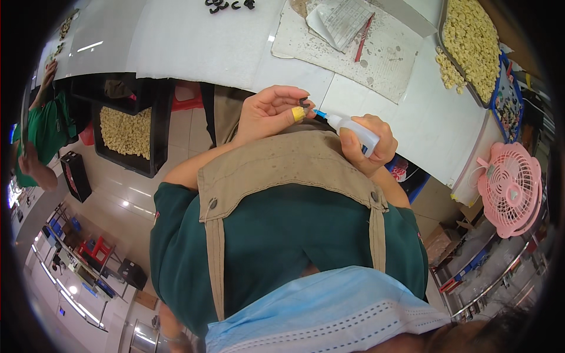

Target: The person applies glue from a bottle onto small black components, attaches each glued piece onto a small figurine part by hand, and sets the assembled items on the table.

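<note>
bottle (357, 133) in right hand (378, 141), contents unclear, black crate (159, 138) of pale pieces (125, 130)

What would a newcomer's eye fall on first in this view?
Probably the pink fan at the right edge and the blue mask spread across the bottom. Then, at upper centre, the white bottle in the right hand, its blue tip pointing toward the small dark piece in the left hand.

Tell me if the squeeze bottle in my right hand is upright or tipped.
Tipped: seen side-on from above, the squeeze bottle slants in the right hand, its blue nozzle toward the dark piece in the left hand.
</note>
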The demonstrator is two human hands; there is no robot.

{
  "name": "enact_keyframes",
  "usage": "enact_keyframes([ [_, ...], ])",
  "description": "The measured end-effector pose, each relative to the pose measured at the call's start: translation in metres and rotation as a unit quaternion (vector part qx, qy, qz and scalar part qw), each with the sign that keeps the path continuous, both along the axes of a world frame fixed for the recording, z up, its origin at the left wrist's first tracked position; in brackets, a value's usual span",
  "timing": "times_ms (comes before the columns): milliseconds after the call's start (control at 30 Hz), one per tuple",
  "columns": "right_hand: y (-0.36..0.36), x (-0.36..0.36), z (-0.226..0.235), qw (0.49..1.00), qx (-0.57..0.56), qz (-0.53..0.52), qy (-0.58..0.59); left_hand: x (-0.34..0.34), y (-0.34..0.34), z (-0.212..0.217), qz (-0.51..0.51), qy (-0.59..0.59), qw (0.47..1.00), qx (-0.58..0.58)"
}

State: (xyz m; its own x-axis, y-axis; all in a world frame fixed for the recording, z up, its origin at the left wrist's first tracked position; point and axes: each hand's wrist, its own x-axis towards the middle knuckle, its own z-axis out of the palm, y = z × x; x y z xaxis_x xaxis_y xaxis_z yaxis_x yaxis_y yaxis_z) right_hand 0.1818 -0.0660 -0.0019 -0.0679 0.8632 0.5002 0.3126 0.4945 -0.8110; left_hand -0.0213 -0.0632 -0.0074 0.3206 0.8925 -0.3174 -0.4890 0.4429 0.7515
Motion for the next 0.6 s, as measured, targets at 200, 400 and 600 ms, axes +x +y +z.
enact_keyframes([
  [200, 0.0, 0.0, 0.004, 1.0, -0.014, -0.013, 0.002, 0.001, 0.001, -0.001, 0.006, -0.001, 1.0, 0.007],
  [400, 0.002, 0.001, 0.005, 1.0, -0.018, 0.003, 0.006, 0.0, 0.0, -0.001, 0.008, 0.005, 1.0, 0.013],
  [600, 0.026, 0.008, 0.018, 0.984, -0.103, -0.101, 0.108, -0.001, 0.001, 0.0, 0.017, 0.009, 1.0, 0.006],
])
